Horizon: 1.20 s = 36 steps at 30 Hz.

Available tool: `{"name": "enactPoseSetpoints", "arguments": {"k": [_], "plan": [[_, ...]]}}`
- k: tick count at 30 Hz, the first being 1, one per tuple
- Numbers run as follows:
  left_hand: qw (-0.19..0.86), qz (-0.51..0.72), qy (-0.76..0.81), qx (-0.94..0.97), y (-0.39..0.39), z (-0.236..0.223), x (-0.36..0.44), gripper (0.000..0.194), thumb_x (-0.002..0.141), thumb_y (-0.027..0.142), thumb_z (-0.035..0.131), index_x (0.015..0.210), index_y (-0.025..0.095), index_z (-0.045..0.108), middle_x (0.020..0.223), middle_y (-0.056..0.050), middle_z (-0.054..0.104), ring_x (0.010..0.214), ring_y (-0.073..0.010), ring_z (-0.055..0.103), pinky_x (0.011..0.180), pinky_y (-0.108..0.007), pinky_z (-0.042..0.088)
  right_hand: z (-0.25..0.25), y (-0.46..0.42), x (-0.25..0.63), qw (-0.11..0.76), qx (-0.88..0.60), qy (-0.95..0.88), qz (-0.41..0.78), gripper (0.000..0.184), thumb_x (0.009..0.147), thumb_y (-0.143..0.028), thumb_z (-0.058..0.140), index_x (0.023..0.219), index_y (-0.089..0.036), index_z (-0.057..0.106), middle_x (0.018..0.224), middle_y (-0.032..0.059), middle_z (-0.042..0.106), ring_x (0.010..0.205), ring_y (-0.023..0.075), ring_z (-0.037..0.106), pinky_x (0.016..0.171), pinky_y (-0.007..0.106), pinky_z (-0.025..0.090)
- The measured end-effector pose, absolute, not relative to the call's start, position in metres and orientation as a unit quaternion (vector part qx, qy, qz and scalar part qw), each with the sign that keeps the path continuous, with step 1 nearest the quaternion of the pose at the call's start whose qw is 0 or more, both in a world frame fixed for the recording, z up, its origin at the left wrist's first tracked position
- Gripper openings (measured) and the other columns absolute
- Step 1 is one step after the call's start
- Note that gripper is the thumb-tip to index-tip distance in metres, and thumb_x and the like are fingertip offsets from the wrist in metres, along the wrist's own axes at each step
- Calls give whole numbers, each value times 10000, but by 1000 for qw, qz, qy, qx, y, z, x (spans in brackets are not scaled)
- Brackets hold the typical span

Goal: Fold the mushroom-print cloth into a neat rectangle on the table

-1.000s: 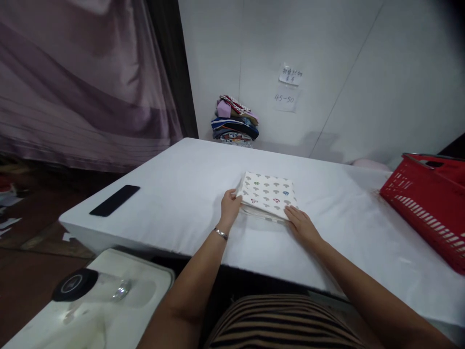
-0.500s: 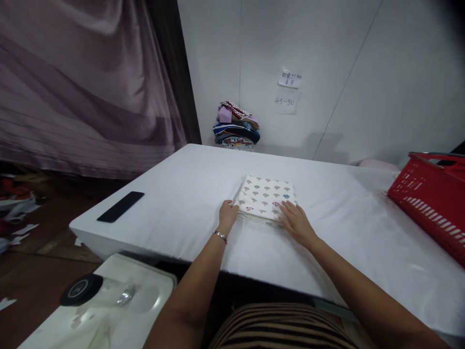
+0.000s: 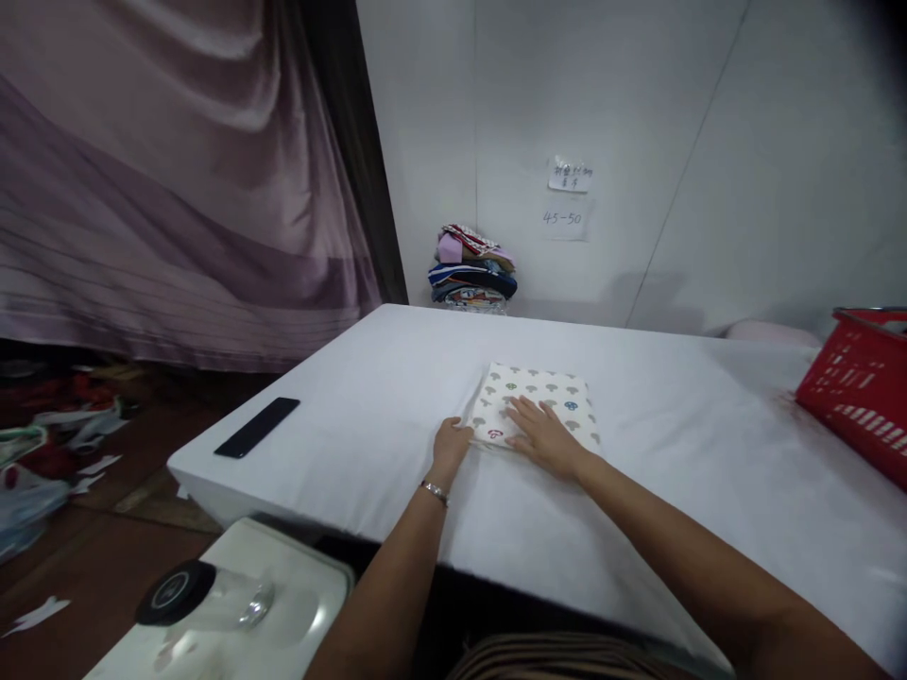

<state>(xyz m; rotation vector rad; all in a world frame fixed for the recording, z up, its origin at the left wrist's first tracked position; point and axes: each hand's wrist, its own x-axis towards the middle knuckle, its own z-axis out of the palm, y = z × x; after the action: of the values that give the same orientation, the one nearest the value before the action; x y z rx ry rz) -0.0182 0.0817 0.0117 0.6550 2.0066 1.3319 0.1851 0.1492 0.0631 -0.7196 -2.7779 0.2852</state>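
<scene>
Right hand (image 3: pixel 549 442) slid across cloth (image 3: pixel 542 381) on white table (image 3: pixel 354 397), fingers (image 3: pixel 525 407) spread — left hand's (image 3: pixel 449 449) unclear.

Right hand (image 3: pixel 545 442) spreads flat over front middle of folded mushroom-print cloth (image 3: pixel 544 382), shifted leftward from front right corner; one red mushroom now hidden beneath. Cloth's front layers, gaping second ago, lie closer together.

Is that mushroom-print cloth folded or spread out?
Folded: the cloth lies as a compact rectangle on the table, the right hand resting on it.
</scene>
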Motion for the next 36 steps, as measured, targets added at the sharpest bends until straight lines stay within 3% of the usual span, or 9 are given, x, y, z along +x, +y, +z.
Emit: {"name": "enactPoseSetpoints", "arguments": {"k": [8,12,16,19,21,24,28,32,36], "plan": [[325,512,752,260,73,17,-19,394,675,152,596,1063,136,526,775,-33,620,619,-138,593,600,-257,470,42,162,125,21,-212,-963,165,733,886,-632,308,1461,-179,256,1519,114,188,1403,273,144,1120,504,95],[253,504,766,308,73,30,-10,412,644,112,611,1052,151,561,940,-94,638,924,-222,602,855,-346,450,42,162,129,16,-207,-961,181,748,889,-633,290,1467,-161,235,1522,123,161,1407,270,120,1123,504,76],[120,481,702,511,87,46,3,336,773,157,524,1102,203,576,1234,-111,567,1215,-224,460,1056,-373,302,46,166,127,21,-205,-956,209,621,897,-526,386,1434,-220,326,1509,102,243,1401,270,157,1114,531,94],[153,427,674,583,95,42,4,249,846,271,491,1062,231,609,1290,-99,548,1270,-241,420,1088,-413,255,49,181,132,36,-178,-948,260,457,883,-398,458,1328,-298,485,1445,38,399,1352,240,304,1102,494,203],[166,402,695,573,96,31,1,275,852,327,502,1092,239,602,1343,-98,509,1302,-262,384,1094,-436,236,50,198,139,62,-191,-942,268,410,886,-326,448,1279,-264,545,1411,48,447,1318,221,367,1086,437,269],[137,369,721,570,92,16,-3,375,871,350,472,1228,250,522,1435,-89,408,1344,-261,323,1101,-449,216,53,224,149,98,-273,-937,193,475,909,-337,394,1346,-169,474,1463,114,353,1374,244,255,1103,446,222],[103,255,743,610,89,13,-2,459,923,378,329,1354,229,385,1487,-79,322,1367,-213,282,1104,-449,220,46,250,148,74,-342,-933,85,651,919,-527,297,1455,-158,265,1534,104,162,1415,254,77,1122,489,93],[67,178,756,626,86,19,-2,493,940,385,243,1391,203,327,1499,-70,298,1373,-183,267,1097,-417,259,28,262,141,17,-365,-929,64,703,907,-592,226,1463,-163,237,1538,87,152,1413,256,94,1119,501,75],[39,128,776,617,94,38,3,472,914,395,323,1341,215,411,1462,-79,369,1353,-274,298,1069,-493,283,18,264,141,28,-358,-932,58,700,905,-597,204,1462,-173,242,1538,81,156,1411,258,103,1116,503,83]]}}
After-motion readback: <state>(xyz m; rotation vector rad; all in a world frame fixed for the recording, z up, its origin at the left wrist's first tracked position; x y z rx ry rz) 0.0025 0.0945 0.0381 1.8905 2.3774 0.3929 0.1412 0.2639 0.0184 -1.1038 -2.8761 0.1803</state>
